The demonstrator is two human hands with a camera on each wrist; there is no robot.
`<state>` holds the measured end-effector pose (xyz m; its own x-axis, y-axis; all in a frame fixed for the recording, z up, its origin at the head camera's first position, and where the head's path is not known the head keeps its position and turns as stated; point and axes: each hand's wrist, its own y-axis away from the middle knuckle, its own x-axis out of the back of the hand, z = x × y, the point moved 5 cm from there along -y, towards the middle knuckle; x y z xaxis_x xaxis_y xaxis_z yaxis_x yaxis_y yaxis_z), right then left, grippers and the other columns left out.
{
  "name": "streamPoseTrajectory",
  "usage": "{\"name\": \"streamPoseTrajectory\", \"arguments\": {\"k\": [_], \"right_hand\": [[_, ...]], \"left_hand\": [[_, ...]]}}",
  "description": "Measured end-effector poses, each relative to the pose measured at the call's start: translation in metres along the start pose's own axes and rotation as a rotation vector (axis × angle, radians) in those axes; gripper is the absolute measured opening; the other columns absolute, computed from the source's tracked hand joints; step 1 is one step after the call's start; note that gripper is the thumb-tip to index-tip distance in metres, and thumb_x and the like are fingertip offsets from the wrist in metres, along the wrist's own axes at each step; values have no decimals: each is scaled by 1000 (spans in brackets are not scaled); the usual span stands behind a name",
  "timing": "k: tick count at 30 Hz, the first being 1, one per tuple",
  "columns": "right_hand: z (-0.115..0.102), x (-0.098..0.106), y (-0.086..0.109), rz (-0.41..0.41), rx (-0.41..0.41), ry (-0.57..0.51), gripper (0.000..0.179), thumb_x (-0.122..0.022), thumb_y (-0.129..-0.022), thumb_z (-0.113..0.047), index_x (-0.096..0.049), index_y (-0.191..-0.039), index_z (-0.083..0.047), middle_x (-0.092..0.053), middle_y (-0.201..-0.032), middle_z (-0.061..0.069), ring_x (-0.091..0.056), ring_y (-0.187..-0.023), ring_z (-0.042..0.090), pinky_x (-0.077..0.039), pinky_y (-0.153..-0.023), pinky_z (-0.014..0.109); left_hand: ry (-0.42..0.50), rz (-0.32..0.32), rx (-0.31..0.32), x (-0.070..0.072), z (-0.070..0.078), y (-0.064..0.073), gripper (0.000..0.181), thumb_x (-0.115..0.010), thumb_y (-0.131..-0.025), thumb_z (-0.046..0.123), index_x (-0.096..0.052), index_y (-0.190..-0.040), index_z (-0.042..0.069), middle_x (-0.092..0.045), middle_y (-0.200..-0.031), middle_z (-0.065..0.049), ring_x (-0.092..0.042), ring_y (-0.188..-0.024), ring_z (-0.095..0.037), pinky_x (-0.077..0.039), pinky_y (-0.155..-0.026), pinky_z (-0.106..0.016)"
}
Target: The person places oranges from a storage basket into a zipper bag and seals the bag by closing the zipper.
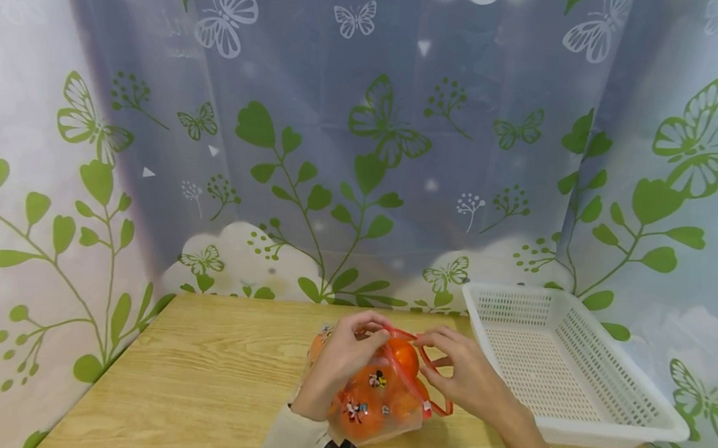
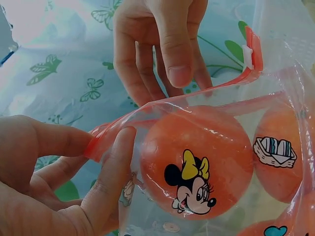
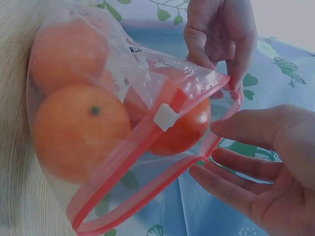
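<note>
A clear zip bag with red edging, a white slider and cartoon prints stands on the table, its mouth spread apart. Several oranges fill it, one of them right under the opening. My left hand pinches the far end of the red edge between thumb and fingers. On the other side of the mouth, my right hand has its fingertips right at the red edge, where the strip kinks. Its thumb stands apart from the fingers in the right wrist view.
A white slatted plastic basket stands to the right of the bag, with its perforated bottom showing. The wood-grain table ends at a printed cloth backdrop behind and at both sides.
</note>
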<state>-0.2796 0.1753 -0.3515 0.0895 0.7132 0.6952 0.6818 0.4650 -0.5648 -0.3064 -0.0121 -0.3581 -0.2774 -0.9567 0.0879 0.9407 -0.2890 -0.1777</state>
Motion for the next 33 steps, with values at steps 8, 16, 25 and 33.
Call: {"name": "streamPoseTrajectory", "arguments": {"k": [8,16,25,33], "right_hand": [[1,1,1,-13,-18,25,34,-76,-86,9,-71,-117,-4,-70,-112,11,-71,-101,30,-62,-73,15],[1,6,1,26,-2,35,36,-77,-83,13,-72,-113,-6,-72,-110,7,-72,-97,25,-62,-70,16],[6,12,1,78,22,90,41,-77,-77,19,-71,-111,-4,-73,-111,10,-73,-96,27,-61,-70,14],[2,10,1,73,117,88,47,-79,-74,20,-74,-112,-8,-72,-111,7,-72,-95,25,-64,-70,21]], "left_hand": [[5,12,7,1,1,1,17,-61,-104,12,-71,-115,4,-65,-113,-18,-67,-73,-14,-66,-71,-30],[5,31,15,5,2,1,17,-60,-105,11,-70,-116,5,-63,-113,-17,-67,-73,-17,-67,-72,-33],[16,32,35,7,10,5,16,-61,-104,14,-71,-116,8,-63,-112,-11,-67,-78,-16,-66,-72,-32],[58,-13,14,6,15,8,16,-62,-104,13,-70,-115,5,-62,-114,-15,-65,-80,-17,-67,-75,-35]]}}
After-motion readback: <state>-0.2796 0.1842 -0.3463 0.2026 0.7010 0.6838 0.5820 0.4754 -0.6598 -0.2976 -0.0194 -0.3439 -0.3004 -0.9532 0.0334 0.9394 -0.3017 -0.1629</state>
